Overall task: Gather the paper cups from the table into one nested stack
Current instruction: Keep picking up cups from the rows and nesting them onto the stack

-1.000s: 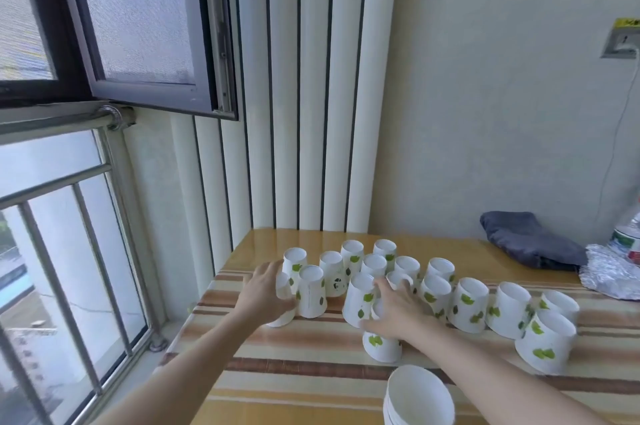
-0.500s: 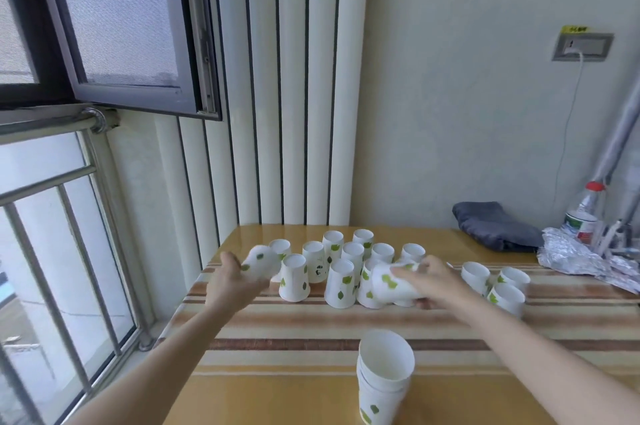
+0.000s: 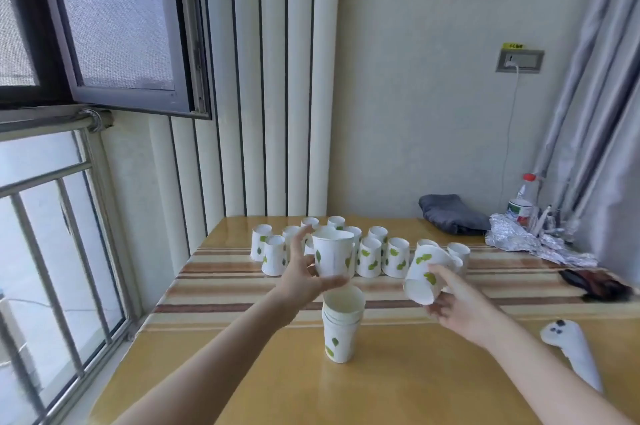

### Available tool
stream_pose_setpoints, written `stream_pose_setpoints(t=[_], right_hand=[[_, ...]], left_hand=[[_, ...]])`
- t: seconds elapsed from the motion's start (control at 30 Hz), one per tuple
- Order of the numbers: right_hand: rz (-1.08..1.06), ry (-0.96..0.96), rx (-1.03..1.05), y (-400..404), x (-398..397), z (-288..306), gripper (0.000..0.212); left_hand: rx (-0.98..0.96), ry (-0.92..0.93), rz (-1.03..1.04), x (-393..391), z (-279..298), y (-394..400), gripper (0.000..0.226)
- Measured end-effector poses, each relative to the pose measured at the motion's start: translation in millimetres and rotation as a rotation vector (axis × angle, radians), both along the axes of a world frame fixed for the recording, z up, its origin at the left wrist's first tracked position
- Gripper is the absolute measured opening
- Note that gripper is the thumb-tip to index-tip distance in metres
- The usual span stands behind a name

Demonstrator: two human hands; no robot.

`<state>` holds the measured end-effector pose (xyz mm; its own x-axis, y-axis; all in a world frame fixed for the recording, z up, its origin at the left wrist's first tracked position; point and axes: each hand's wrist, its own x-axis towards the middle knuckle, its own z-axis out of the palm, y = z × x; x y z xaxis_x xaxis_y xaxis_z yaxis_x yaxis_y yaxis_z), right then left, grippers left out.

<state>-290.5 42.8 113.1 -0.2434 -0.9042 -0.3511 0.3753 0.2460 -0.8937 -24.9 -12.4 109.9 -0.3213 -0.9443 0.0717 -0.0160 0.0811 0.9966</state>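
A nested stack of white paper cups with green leaves (image 3: pixel 342 324) stands mouth up on the wooden table (image 3: pixel 398 386). My left hand (image 3: pixel 302 270) holds one cup (image 3: pixel 333 253) upright, just above and behind the stack. To the right, my right hand (image 3: pixel 453 300) grips another cup (image 3: pixel 424 274), tilted with its mouth toward me. Several more cups (image 3: pixel 381 251) stand upside down in rows on the striped cloth (image 3: pixel 221 272) at the back.
A grey folded cloth (image 3: pixel 450 213), crumpled foil (image 3: pixel 519 239) and a plastic bottle (image 3: pixel 523 199) sit at the back right. A dark object (image 3: pixel 592 284) and a white sock-like item (image 3: pixel 571 352) lie at the right. The window and railing (image 3: pixel 52 251) run along the left.
Both hands have lifted a cup each off the rows and pulled them back toward the stack. The left cup is now turned upright over it. The view has tilted upward.
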Motion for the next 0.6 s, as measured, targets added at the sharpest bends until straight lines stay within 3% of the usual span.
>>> stream_pose_setpoints(t=[0.13, 0.4, 0.6], right_hand=[[-0.013, 0.254, -0.139, 10.3, -0.6, 5.5, 0.059], [0.122, 0.791, -0.417, -3.6, 49.2, 32.4, 0.076], [0.343, 0.975, -0.426, -19.0, 82.9, 7.3, 0.083]], left_hand=[[-0.047, -0.112, -0.046, -8.5, -8.4, 6.5, 0.098], [-0.061, -0.150, -0.028, 8.3, -23.4, 2.5, 0.109], [0.024, -0.098, 0.056, 61.0, -32.1, -13.9, 0.101]])
